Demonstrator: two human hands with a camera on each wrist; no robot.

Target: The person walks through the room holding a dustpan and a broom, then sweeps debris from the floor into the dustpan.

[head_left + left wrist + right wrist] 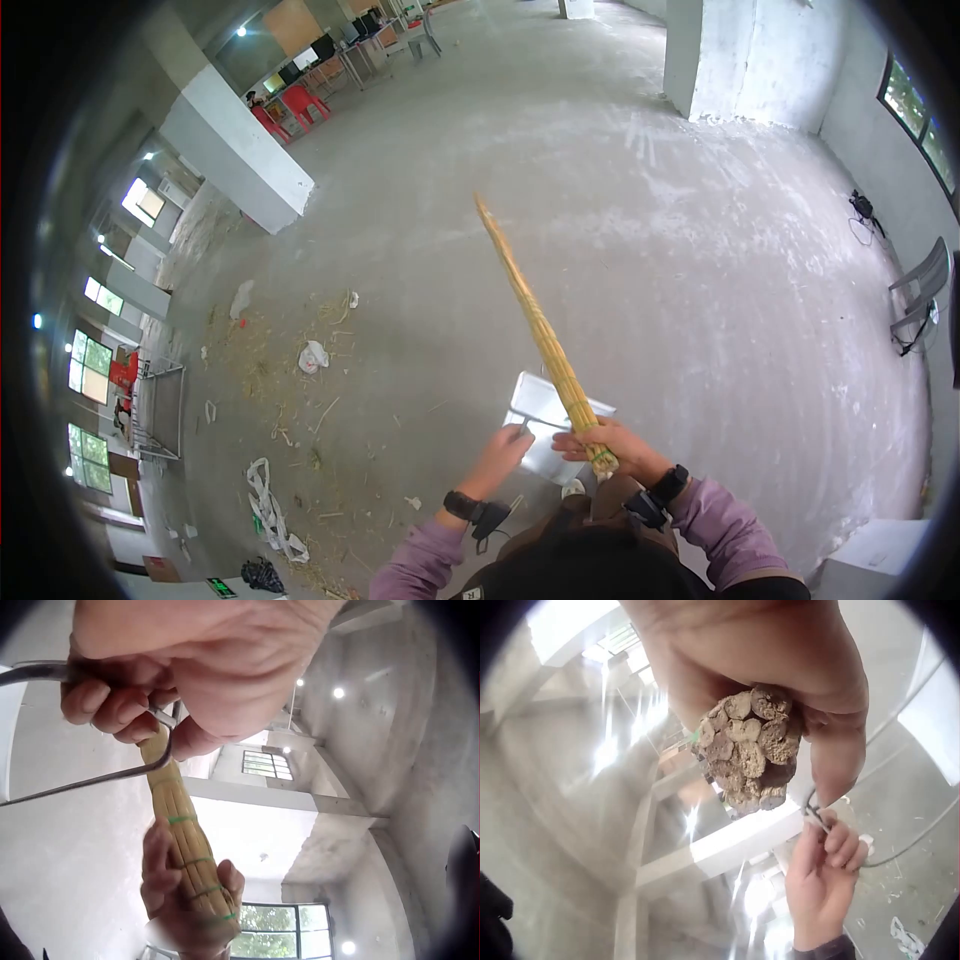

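Right hand (628, 448) grips bundle (542, 337) near its butt; left hand (497, 460), apart, pinches wire (90, 783). Wire cut off in left wrist view; right hand part-blurred there.

My right hand (622, 446) is gripping a long, tapering bundle of yellowish stalks (549, 345) — green ties (181, 820) are circling it, its blunt end is facing me, its tip is pointing away. My left hand (500, 458) is pinching a bent, thin grey wire-like strand (82, 785).
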